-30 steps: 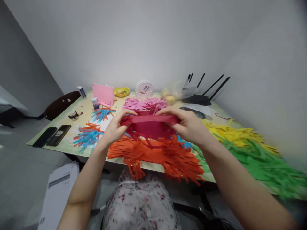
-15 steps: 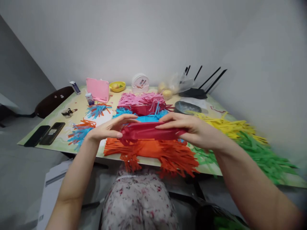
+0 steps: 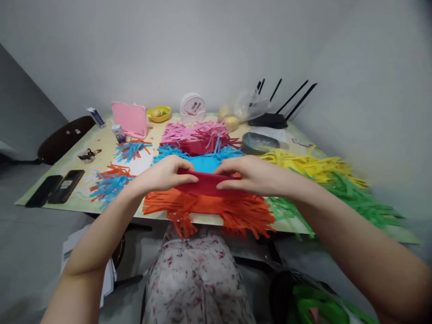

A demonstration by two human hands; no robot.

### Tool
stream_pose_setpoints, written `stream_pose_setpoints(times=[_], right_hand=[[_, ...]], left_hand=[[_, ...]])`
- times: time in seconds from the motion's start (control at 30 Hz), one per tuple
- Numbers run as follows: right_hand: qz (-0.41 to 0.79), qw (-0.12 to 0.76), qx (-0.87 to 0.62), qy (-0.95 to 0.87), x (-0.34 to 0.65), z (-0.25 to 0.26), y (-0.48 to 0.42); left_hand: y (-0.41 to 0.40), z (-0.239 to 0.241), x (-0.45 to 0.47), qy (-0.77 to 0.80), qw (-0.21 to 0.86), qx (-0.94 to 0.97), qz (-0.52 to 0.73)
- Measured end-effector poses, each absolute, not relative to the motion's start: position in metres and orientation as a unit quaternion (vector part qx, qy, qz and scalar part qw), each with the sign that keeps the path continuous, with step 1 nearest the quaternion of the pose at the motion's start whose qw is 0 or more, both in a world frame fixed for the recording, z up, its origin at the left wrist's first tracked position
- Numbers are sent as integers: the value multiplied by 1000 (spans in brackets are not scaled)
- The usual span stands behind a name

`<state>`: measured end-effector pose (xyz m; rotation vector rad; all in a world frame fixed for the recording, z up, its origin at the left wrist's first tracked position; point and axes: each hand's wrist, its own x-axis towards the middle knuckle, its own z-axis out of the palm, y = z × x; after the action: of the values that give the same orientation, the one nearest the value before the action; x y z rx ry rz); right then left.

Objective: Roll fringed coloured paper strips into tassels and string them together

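Both hands hold a folded strip of dark red paper (image 3: 206, 184) flat and low over the table's front edge. My left hand (image 3: 162, 174) pinches its left end, thumb underneath and fingers on top. My right hand (image 3: 251, 176) covers its right end with fingers pressed along the fold. Just below the strip lies a pile of orange fringed paper (image 3: 216, 209) that hangs over the table edge. Behind the hands lie blue fringed paper (image 3: 202, 158), more dark red fringe (image 3: 199, 146) and pink fringe (image 3: 189, 132).
Yellow fringed paper (image 3: 310, 164) and green fringed paper (image 3: 357, 198) cover the table's right side. Small blue-and-orange bundles (image 3: 110, 182) and two black phones (image 3: 56, 189) lie at left. A pink stand (image 3: 129, 119), yellow bowl (image 3: 158, 113), grey dish (image 3: 259, 142) and router (image 3: 270, 119) sit at the back.
The hands have lowered the red paper from chest height toward the table and drawn closer together; its hanging part has been folded up into a narrow flat strip.
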<state>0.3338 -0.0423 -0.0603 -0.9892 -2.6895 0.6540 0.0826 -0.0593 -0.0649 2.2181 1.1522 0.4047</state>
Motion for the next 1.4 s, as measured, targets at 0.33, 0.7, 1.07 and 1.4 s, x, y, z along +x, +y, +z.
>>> stream_pose_setpoints(times=[0.33,0.7,1.07,1.4], right_hand=[[210,111,-354,-905,324,-61,-41],[265,110,-375,-881,325,-54,-48],[295,252,-404,-828,338,-75,-62],[389,473,-400,-682,331,-127,-83]], left_hand=[[-60,-59,79,451,275,840,123],[-59,-59,80,403,293,854,148],[-66,-86,79,447,424,739,272],[-90,-120,88,406,526,596,450]])
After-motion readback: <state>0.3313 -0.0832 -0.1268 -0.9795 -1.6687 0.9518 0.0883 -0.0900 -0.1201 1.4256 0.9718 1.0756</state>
